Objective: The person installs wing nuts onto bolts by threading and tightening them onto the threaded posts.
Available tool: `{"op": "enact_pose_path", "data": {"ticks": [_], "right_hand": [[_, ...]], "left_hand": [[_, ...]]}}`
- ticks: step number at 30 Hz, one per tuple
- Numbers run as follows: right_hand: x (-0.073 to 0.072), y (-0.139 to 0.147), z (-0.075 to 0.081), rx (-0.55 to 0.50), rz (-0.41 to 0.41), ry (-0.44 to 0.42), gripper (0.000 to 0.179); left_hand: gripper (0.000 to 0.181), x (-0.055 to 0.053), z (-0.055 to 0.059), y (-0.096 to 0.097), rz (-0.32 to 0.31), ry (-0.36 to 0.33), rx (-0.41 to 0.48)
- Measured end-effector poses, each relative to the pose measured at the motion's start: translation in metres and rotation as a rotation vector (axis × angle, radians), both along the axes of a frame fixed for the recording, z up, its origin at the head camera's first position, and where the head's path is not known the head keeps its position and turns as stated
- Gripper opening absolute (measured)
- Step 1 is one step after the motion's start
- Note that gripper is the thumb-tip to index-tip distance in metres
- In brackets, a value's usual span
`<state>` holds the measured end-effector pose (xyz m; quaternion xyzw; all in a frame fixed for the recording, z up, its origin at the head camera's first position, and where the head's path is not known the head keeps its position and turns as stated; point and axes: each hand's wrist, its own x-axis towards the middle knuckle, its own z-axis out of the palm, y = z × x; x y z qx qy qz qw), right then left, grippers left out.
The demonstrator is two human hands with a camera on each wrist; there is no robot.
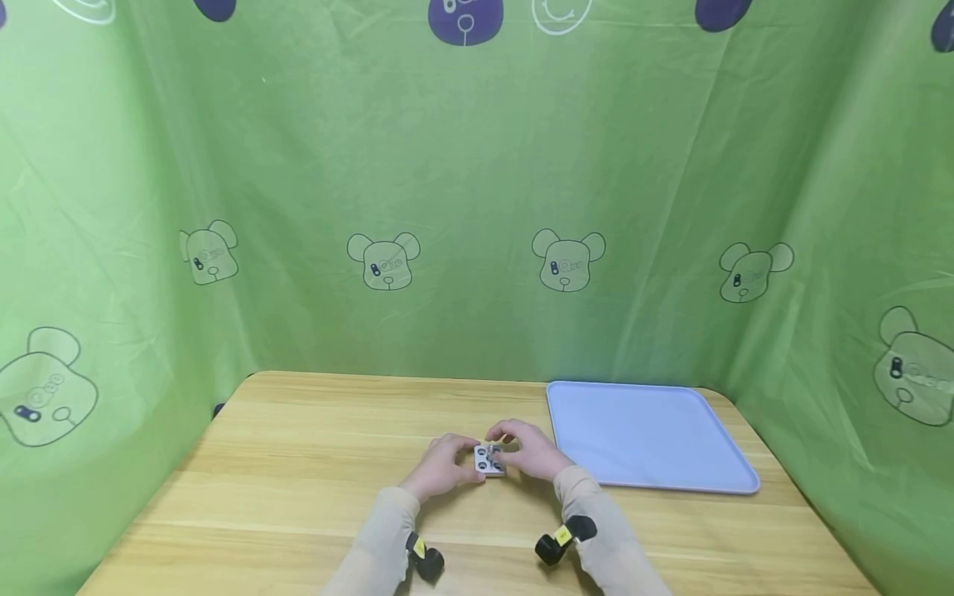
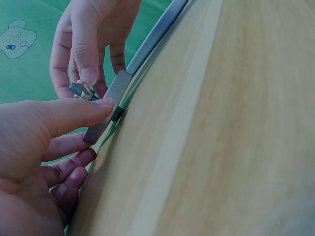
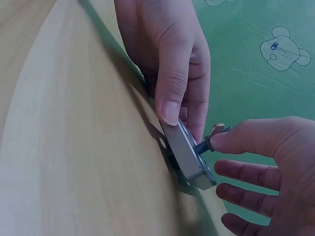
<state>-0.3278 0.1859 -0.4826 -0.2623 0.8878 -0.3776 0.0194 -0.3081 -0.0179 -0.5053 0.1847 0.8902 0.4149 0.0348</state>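
Note:
In the head view, my left hand (image 1: 441, 469) grips a small grey metal block (image 1: 489, 471) by its left side, its top marked with several round dark holes. Thumb and fingers hold the block's edges, seen also in the left wrist view. A threaded bolt (image 3: 202, 147) stands out of the block, carrying a brass-coloured wing nut (image 3: 216, 129). My right hand (image 1: 531, 452) is at the bolt, its thumb (image 3: 236, 139) touching the wing nut. The other right fingers are spread apart from the nut, fairly straight. The thumb partly hides the nut.
A pale blue tray (image 1: 648, 430) lies at the back right of the wooden table (image 1: 298, 463), just beyond my right hand. Green curtains (image 1: 477, 165) printed with bear heads stand around the table's back and sides. Small black cameras are strapped to both wrists.

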Motion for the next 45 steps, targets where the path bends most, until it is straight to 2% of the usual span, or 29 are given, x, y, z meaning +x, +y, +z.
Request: {"op": "enact_pose_path", "data": {"ticks": [17,30,38,45], "right_hand": [[0.001,-0.001,-0.003,0.022,-0.008,0.04,0.012],[0.0,-0.006,-0.006,0.063,-0.084,0.037,0.016],[-0.002,-0.001,-0.004,0.037,-0.056,0.027,0.019],[-0.002,0.008,0.002,0.017,-0.057,0.023,0.01]], "left_hand": [[0.058,-0.002,-0.003,0.001,0.003,0.006,0.012],[0.057,-0.001,-0.001,0.0,0.0,0.003,0.009],[0.058,-0.001,-0.003,0.0,0.0,-0.007,0.014],[0.059,-0.002,-0.003,0.0,0.001,-0.002,0.011]]}}
